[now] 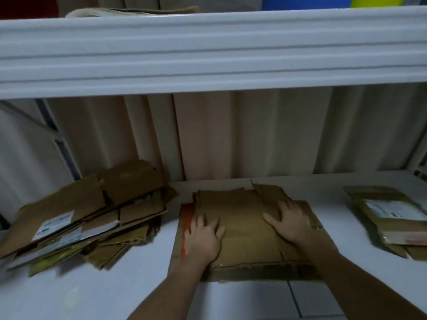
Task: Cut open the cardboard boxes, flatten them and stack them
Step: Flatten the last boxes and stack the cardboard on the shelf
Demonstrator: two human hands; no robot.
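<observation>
Pressing down with flat, spread fingers, your left hand (203,239) and your right hand (288,222) both rest on the middle stack of flattened cardboard (245,227), gripping nothing. That stack lies on the white shelf (115,292), an orange-printed sheet showing along its left edge. A messier pile of flattened boxes (87,218) sits to the left, and a smaller labelled pile (388,215) lies well apart on the right.

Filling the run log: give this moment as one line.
left hand flat on middle stack | right hand flat on it | left pile untouched | right pile untouched
</observation>
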